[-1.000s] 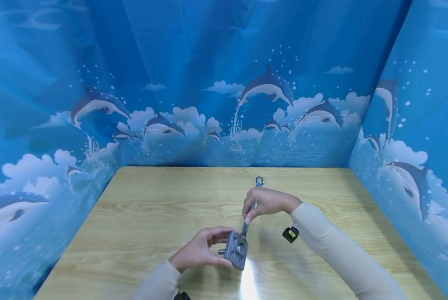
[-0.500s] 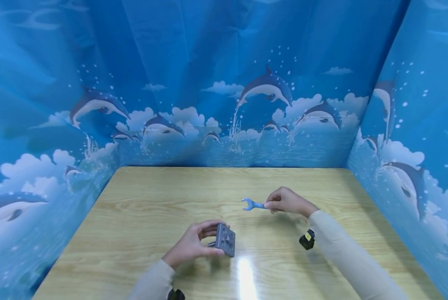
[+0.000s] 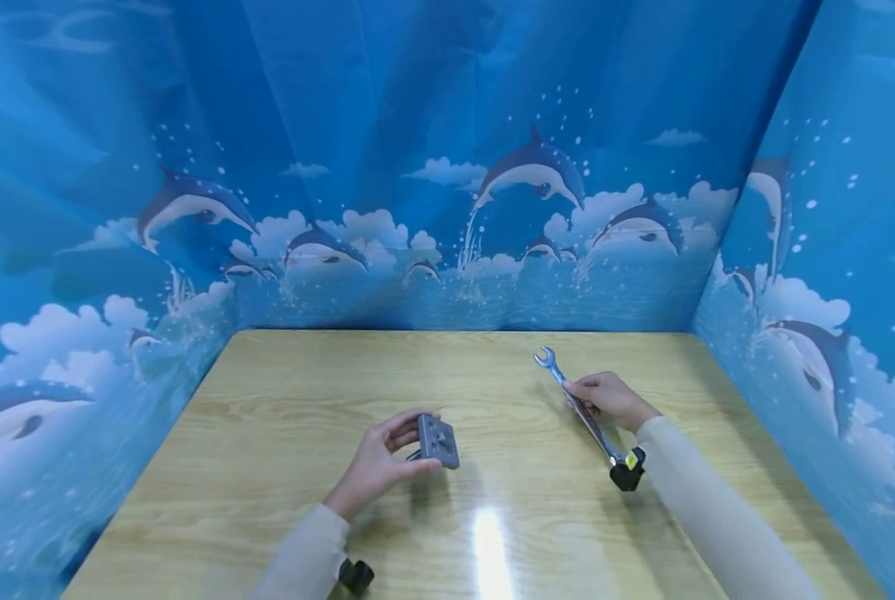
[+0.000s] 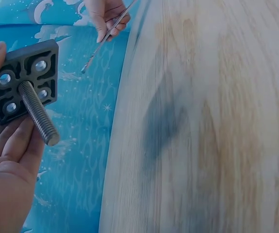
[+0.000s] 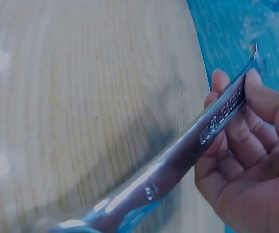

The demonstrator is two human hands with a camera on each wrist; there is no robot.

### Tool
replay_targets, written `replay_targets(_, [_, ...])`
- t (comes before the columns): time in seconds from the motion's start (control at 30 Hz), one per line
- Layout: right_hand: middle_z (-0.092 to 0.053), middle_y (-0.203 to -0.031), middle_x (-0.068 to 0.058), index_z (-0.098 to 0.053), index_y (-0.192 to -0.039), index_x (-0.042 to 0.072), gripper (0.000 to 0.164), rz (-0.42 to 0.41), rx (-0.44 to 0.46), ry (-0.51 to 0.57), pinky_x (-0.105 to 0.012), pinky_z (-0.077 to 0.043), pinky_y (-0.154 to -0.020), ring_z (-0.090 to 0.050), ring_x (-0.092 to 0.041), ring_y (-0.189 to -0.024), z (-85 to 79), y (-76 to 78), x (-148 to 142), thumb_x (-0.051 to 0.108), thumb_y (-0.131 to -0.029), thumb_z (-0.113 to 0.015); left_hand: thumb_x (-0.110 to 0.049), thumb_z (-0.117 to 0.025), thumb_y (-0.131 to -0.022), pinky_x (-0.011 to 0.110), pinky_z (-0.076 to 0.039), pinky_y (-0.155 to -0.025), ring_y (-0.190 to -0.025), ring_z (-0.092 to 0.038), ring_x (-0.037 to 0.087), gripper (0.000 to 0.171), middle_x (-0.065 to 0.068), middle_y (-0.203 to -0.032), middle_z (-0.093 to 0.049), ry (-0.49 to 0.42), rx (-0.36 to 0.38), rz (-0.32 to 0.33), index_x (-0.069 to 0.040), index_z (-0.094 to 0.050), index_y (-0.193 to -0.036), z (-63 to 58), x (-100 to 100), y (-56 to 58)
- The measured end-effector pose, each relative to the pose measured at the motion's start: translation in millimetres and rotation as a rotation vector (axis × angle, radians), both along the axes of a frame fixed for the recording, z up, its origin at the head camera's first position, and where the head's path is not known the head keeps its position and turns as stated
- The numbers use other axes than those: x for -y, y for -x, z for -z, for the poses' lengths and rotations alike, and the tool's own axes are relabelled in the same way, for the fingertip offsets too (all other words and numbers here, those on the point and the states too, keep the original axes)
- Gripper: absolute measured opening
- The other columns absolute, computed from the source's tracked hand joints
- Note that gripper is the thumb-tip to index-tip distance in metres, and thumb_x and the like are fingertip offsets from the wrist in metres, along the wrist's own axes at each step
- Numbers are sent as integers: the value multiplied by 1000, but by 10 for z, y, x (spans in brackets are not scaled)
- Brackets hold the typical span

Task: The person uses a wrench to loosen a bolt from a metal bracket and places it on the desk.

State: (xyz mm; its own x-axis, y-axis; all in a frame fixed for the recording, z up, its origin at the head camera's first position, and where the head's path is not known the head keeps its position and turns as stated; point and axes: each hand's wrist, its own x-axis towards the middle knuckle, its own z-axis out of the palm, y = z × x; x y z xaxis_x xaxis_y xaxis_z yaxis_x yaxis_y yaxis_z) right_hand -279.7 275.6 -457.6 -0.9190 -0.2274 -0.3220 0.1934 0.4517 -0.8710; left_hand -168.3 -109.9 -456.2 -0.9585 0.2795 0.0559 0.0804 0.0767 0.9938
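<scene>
Held up over the table by my left hand [image 3: 380,461] is a grey square plate [image 3: 438,442], gripped by its edges between thumb and fingers. In the left wrist view, a threaded bolt [image 4: 38,114] sticks out of the plate's ribbed back [image 4: 25,80], with a metal-lined hole near each corner. My right hand [image 3: 608,398] pinches a shiny combination wrench [image 3: 586,417] near its middle. The wrench's open end points to the far left and its other end slants back toward the wrist. Stamped marks show along the wrench shaft [image 5: 178,150] in the right wrist view. Plate and wrench are well apart.
Both hands are above a light wooden table [image 3: 305,392]. A blue curtain [image 3: 417,167] printed with dolphins and clouds stands behind it and along both sides. Black wrist cameras [image 3: 356,575] hang below the sleeves. A bright reflection lies on the near tabletop.
The wrench has come away from the plate, moved right and been turned about, so its open end now points away. My left hand has carried the plate slightly left and farther from me.
</scene>
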Motion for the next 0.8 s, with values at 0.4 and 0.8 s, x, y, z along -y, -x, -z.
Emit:
replay_targets(0.4, [-66,-75,4,-48,-125,-19,40,155,120,253,-13,-43,-56,-48,-1,-60,118,27,-232,4,-93,-57,-14,-85,-69,35,-50,-100,-116,-60,24,71,7,-129,-61,-21,1,-101,-11,-54,-132,-52,46,36])
replay_targets(0.8, [-66,-83,3,-42,-129,-20,48,280,15,143,-15,-53,-63,-58,-2,-72,240,55,-279,6,-93,-60,-11,-85,-69,32,-51,-97,-116,-60,23,70,6,-129,-61,-32,8,-126,-12,-55,-133,-79,38,53])
